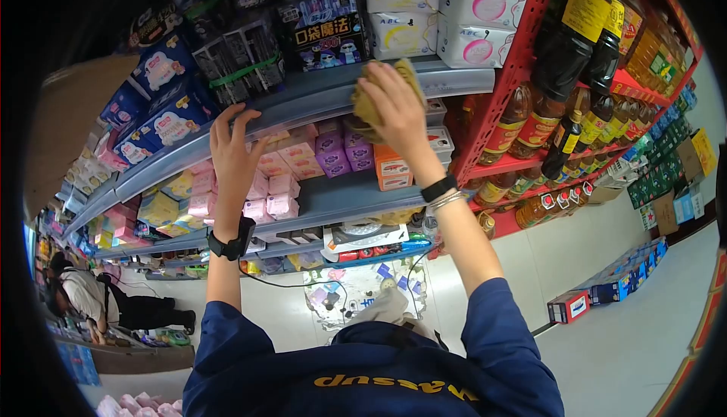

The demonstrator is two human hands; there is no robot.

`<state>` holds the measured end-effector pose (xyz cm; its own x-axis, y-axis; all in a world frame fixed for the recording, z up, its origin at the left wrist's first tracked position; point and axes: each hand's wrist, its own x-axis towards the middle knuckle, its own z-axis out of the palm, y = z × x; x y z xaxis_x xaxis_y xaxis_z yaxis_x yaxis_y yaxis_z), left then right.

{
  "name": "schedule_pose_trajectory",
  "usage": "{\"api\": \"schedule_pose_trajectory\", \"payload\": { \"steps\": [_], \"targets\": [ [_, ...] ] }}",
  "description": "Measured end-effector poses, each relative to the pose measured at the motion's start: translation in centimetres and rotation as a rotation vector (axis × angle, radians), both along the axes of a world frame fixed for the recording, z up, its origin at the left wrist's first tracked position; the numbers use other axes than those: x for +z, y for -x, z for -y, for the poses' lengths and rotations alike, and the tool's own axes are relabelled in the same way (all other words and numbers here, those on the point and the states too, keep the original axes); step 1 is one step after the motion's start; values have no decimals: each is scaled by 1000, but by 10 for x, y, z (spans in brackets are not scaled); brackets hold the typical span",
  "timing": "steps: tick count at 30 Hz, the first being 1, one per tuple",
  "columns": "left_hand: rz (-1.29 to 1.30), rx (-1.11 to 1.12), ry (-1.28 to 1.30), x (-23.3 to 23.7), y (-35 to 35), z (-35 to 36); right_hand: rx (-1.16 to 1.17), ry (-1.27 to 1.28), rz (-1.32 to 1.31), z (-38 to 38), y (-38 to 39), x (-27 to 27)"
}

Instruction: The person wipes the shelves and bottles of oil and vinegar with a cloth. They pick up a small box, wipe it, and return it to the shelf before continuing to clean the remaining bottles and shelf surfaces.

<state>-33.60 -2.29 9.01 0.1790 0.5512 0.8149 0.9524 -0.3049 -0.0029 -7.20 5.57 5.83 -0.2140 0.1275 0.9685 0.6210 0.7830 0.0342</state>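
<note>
My right hand presses a yellow-brown cloth against the front edge of a grey shelf. Its fingers lie over the cloth, which bunches out on both sides. Further left, my left hand rests its fingertips on the same shelf edge, thumb apart, with nothing held. Above that edge stand white ABC pad packs, dark boxed packs and blue packs. On the level below, purple packs and an orange-and-white box sit between my forearms.
A red rack with bottles of dark sauce and oil adjoins the shelf on the right. Cartons line the floor at right. Another person bends over goods at far left. Dark cables hang near the lower shelf.
</note>
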Motion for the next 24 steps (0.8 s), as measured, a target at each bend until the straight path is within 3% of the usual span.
{"api": "schedule_pose_trajectory", "payload": {
  "steps": [6,11,13,14,16,18,21,23,24],
  "targets": [
    [46,-35,30,1,-5,10,-95,39,-64,-4,-44,-8],
    [149,-75,-86,-37,-25,29,-285,100,-571,15,-87,-40],
    [239,-246,44,-78,-35,22,-65,319,-1001,14,-105,-93],
    [292,-290,130,-94,-46,17,129,426,-1283,34,-100,-94],
    [386,-362,313,-118,-76,9,-102,554,-1383,52,-103,-115],
    [431,-460,474,-139,-105,-4,-71,604,-1455,46,-119,-182],
    [300,-547,566,-152,-150,-36,51,771,-1657,67,-114,-219],
    [73,-516,772,-157,-187,-76,378,881,-1879,80,-109,-230],
    [68,-524,775,-165,-198,-91,372,873,-1885,84,-111,-236]
  ]
}}
